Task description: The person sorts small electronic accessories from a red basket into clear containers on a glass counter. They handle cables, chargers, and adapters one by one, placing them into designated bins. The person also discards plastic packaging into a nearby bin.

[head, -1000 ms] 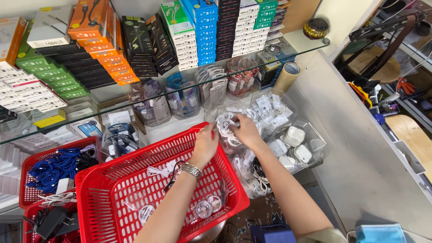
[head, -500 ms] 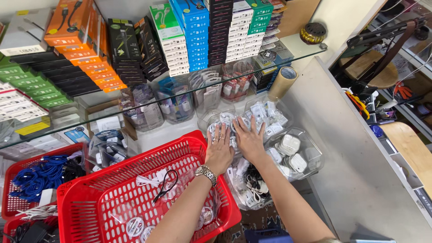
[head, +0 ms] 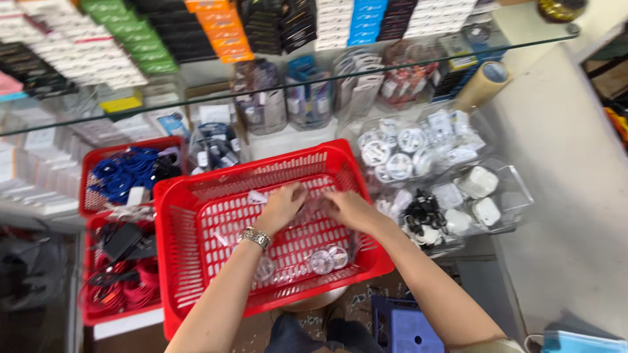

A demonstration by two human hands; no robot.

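Note:
Both my hands are inside a large red plastic basket. My left hand, with a metal watch on its wrist, and my right hand pinch a clear plastic bag stretched between them near the basket's far wall. More clear bags with coiled white cables lie on the basket's floor just below the hands. The image is blurred by motion, so the fingers' exact hold is hard to make out.
A clear bin of bagged white cables and a clear bin of white chargers stand to the right. Smaller red baskets with blue cables and black adapters stand to the left. A glass shelf runs across above, with coloured boxes behind it.
Both hands have moved left, out of the clear bin of bagged cables and down into the red basket. They now hold a clear bag between them. The camera has tilted down.

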